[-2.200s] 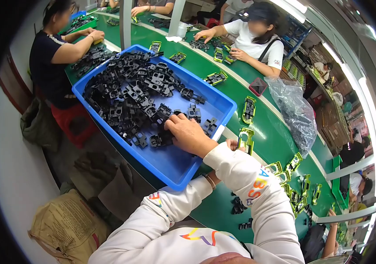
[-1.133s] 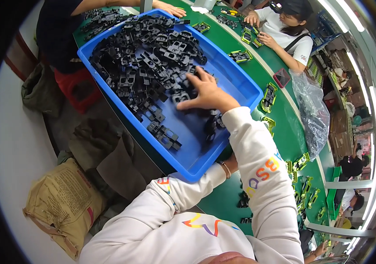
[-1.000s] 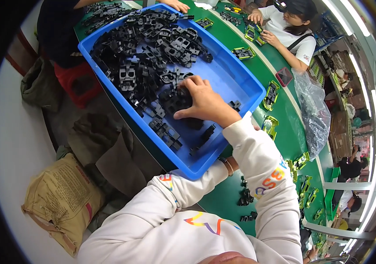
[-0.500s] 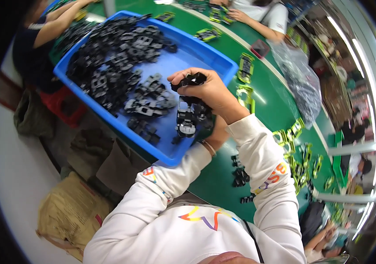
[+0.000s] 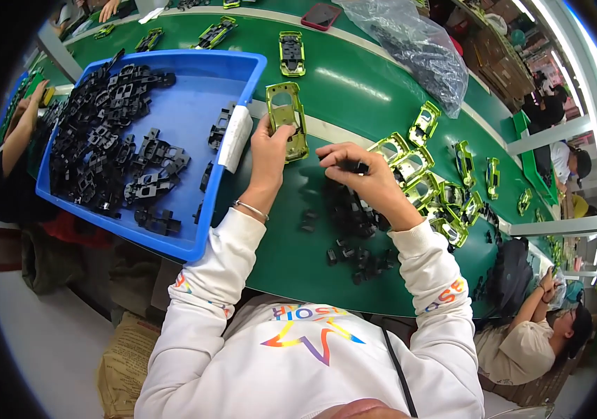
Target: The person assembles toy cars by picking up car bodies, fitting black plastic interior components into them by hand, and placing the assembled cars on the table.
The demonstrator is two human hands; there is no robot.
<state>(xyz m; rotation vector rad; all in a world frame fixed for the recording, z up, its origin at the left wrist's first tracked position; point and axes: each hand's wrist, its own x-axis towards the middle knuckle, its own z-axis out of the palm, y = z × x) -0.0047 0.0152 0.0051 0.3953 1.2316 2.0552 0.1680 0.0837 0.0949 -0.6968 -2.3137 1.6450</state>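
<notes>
My left hand (image 5: 270, 150) grips a lime-green toy car body shell (image 5: 284, 101) by its near end, the hollow inside facing up. The shell is just right of the blue bin (image 5: 204, 63). To its right, my right hand (image 5: 365, 178) is closed, with a dark plastic part (image 5: 351, 166) showing between thumb and fingers; its shape is mostly hidden. More black chassis parts (image 5: 351, 213) show below that hand, and I cannot tell whether they are held or lying on the table. Small black pieces (image 5: 361, 262) lie nearer me.
Black chassis parts (image 5: 96, 140) fill much of the bin. Lime-green shells (image 5: 413, 167) are piled right of my right hand. A shell with a black chassis (image 5: 291, 54) lies farther back, near a clear bag (image 5: 410, 42) and a red-edged phone (image 5: 321, 16). Other people sit around the green table (image 5: 298, 279).
My hands have left the blue bin and come apart over the table. My left hand now holds a green shell; my right hand has moved right with black plastic. The view has shifted.
</notes>
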